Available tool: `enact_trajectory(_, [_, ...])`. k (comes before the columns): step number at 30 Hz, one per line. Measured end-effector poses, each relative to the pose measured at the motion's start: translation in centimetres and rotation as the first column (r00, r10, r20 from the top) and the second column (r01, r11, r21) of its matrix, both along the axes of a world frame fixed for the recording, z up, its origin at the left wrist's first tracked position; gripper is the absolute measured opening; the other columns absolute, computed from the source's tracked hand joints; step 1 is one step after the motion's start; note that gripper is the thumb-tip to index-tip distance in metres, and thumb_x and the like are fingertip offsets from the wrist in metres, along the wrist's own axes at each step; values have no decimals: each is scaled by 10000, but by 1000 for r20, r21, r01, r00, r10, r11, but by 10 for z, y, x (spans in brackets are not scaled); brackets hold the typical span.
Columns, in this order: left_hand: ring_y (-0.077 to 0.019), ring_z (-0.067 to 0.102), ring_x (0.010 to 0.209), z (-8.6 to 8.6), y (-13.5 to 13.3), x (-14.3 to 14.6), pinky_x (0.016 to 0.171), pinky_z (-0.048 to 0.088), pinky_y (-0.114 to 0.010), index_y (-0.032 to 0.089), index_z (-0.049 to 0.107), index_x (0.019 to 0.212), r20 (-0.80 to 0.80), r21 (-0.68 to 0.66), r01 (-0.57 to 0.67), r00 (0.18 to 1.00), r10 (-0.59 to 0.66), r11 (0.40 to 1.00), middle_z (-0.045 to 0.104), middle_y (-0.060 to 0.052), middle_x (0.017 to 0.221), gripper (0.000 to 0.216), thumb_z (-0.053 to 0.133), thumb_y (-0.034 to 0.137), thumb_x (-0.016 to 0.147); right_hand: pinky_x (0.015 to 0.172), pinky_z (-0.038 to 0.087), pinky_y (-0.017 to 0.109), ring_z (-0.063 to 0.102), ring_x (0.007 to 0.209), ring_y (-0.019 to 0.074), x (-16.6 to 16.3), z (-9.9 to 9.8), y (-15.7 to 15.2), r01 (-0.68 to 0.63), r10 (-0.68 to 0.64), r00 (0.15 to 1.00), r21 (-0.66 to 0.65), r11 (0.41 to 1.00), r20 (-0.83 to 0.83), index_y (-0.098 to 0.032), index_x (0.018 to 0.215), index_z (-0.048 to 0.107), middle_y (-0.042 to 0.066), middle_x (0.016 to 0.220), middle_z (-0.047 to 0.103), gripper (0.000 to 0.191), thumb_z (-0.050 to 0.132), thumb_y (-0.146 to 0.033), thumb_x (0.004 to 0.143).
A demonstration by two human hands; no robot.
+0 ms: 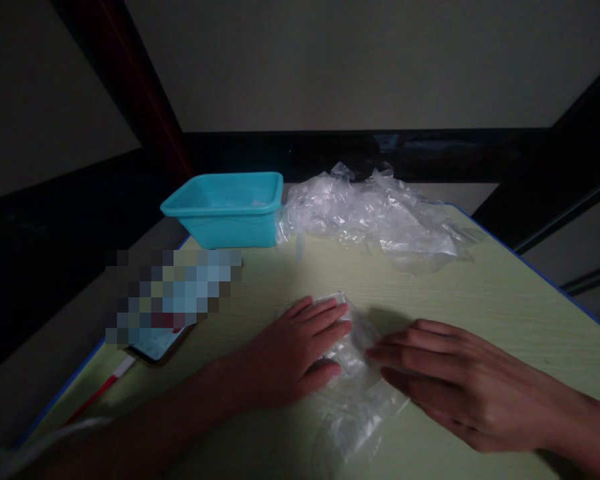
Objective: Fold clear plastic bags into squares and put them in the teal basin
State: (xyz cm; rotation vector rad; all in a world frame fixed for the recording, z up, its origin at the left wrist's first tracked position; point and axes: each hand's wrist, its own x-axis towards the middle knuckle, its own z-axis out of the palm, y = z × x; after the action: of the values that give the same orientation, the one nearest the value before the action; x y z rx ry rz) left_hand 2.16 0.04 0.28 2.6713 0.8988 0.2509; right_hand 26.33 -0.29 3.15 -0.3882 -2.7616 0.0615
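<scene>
A clear plastic bag [353,400] lies crinkled on the near middle of the table. My left hand [293,353] rests flat across its upper left part, fingers stretched and slightly apart. From the right, my right hand [460,380] reaches to the bag's right edge, its fingers close together and the fingertips and thumb closed at the film. Part of the bag is hidden beneath my left palm.
Several crumpled clear plastic bags [370,213] are heaped at the table's back. Beside them stands a turquoise plastic basin [235,230]. A phone [163,341], partly pixelated, lies at left with a red cable [93,399]. The table [500,300] has blue edging.
</scene>
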Motion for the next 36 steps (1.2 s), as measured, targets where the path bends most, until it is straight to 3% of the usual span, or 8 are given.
enact_trajectory(9, [-235, 254, 1373, 0, 0, 0, 1118, 193, -438, 127, 450, 1308, 35, 5, 2, 999, -2, 1000, 352, -123, 1461, 446, 490, 246, 880, 685, 466, 289, 599, 821, 158, -1, -6, 9, 14, -13, 1000, 65, 998, -17, -127, 913, 668, 76, 935, 699, 332, 346, -180, 975])
enact_trajectory(18, [-237, 249, 1376, 1, 0, 0, 1119, 190, -444, 116, 437, 1319, 43, -12, 2, 999, -1, 1000, 345, -134, 1462, 465, 499, 242, 876, 863, 506, 327, 606, 1057, 199, -4, -11, 22, -48, 48, 999, 18, 999, -9, -84, 1012, 667, 117, 1079, 686, 354, 330, -186, 973])
enact_trajectory(30, [-245, 220, 1386, 2, 1, 0, 1118, 148, -487, 106, 407, 1344, 2, 3, 3, 1000, -3, 1000, 323, -147, 1469, 495, 500, 250, 880, 873, 530, 357, 653, 982, 209, -3, -9, 21, -49, 49, 997, 1, 999, 56, -55, 1005, 664, 155, 1057, 688, 401, 278, -161, 977])
enact_trajectory(33, [-244, 237, 1380, 2, 0, 0, 1121, 137, -488, 111, 424, 1330, 40, 30, 21, 999, -22, 999, 348, -139, 1459, 465, 488, 219, 883, 868, 536, 354, 660, 965, 205, -1, -8, 20, -39, 37, 998, 32, 999, 57, -62, 983, 664, 145, 1036, 697, 420, 253, -151, 979])
enact_trajectory(36, [-236, 356, 1320, 2, -1, 0, 1117, 180, -462, 115, 485, 1274, 157, 20, 18, 987, -21, 1000, 462, -127, 1387, 408, 471, 166, 870, 860, 542, 362, 662, 959, 206, 2, -7, 20, -29, 27, 998, 40, 999, 54, -69, 994, 656, 138, 1036, 699, 395, 267, -132, 971])
